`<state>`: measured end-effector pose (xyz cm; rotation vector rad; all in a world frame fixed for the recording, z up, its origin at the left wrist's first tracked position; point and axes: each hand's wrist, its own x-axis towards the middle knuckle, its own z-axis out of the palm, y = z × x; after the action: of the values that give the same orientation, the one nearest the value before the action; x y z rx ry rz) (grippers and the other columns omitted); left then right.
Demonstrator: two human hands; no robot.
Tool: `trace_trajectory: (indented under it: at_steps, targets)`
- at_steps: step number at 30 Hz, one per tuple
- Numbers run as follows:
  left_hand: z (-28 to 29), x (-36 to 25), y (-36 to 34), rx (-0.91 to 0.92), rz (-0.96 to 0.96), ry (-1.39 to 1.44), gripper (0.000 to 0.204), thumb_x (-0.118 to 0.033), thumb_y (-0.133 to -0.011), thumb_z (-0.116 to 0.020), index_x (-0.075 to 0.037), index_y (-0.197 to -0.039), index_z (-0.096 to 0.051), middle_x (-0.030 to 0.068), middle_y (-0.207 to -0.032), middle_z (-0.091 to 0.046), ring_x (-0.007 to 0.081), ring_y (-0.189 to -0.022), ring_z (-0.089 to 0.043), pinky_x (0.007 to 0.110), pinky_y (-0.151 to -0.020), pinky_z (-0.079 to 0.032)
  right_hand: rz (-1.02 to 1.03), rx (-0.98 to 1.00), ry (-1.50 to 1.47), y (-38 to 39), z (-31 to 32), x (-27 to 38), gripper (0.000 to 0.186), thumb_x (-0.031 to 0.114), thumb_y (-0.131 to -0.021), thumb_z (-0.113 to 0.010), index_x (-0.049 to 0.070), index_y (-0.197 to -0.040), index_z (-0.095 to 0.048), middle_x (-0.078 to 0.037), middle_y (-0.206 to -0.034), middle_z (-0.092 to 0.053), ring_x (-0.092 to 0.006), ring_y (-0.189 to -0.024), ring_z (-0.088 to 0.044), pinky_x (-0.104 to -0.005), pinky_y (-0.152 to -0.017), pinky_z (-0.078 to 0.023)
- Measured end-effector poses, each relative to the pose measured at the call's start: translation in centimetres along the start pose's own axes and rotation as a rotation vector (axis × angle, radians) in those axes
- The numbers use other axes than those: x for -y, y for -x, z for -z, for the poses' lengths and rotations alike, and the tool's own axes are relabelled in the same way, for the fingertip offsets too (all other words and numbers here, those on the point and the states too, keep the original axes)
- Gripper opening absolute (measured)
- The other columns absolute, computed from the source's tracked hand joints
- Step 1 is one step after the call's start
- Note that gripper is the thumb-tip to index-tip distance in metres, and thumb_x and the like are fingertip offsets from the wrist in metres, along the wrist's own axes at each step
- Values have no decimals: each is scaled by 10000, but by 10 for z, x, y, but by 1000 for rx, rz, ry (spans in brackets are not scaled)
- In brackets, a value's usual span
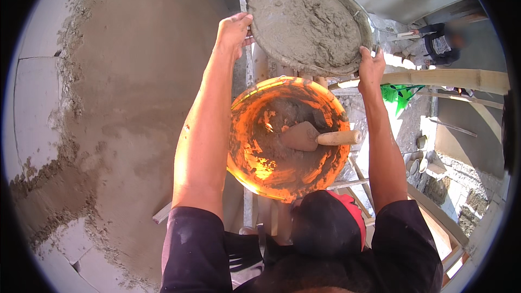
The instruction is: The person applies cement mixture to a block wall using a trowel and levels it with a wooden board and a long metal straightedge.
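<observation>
My left hand (235, 35) grips the left rim of a round container of wet grey mortar (301, 24), held high at top centre. My right hand (370, 68) grips its right rim. Below it sits an orange bucket (249, 176), smeared inside with mortar. A trowel (301, 137) lies in that bucket, its wooden handle (339, 138) poking out over the right side. Both forearms pass on either side of the bucket.
A part-plastered block wall (130, 92) fills the left. Bamboo scaffolding (445, 78) crosses the right, near a green plastic item (396, 97). A person (437, 46) in dark clothing is at upper right. A black and red cap (325, 222) shows at lower centre.
</observation>
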<state>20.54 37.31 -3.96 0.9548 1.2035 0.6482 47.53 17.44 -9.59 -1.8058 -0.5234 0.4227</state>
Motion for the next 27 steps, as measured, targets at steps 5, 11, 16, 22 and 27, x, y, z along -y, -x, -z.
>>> trace_trajectory:
  at_steps: [5, 11, 16, 22, 27]
  targets:
    - [-5, -9, -17, 35, 31, -126, 325, -216, -998, -618, -54, -1279, -602, 13, -1017, -688, 149, -879, -625, 352, -810, -502, -253, -34, -43, 10, -3, 32, 641, 221, -890, -660, -145, -1370, -443, -271, -1156, -630, -300, -956, -658, -365, -834, -525]
    - [15, -6, 33, -10, 78, -125, 737, -459, -982, -622, 17, -1492, -385, 242, -1437, -487, 369, -1250, -547, 471, -1011, -494, -139, -80, 8, 7, -3, 18, 722, 392, -954, -650, -146, -1377, -417, -245, -1169, -610, -269, -996, -647, -372, -705, -564]
    - [82, 9, 155, -88, -87, -246, 678, -478, -997, -584, -36, -1491, -442, 211, -1461, -496, 348, -1306, -521, 481, -1047, -462, -226, -81, -402, 16, 66, 1, 665, 451, -991, -607, -69, -1376, -452, -175, -1127, -634, -251, -870, -678, -337, -688, -568]
    - [209, 64, 322, -244, 101, -489, 591, -474, -991, -604, -57, -1407, -551, 91, -1243, -628, 205, -1093, -613, 400, -905, -506, -247, -66, 102, 6, 158, -136, 466, 325, -934, -683, -39, -1219, -627, -121, -885, -719, -206, -779, -695, -338, -729, -553]
    - [272, 125, 417, -107, 358, -435, 590, -436, -959, -675, -37, -1381, -565, 71, -1211, -662, 186, -1001, -652, 339, -855, -519, -326, -36, 151, -32, 178, -126, 427, 288, -881, -737, 15, -1201, -662, -146, -926, -741, -289, -851, -709, -419, -791, -555]
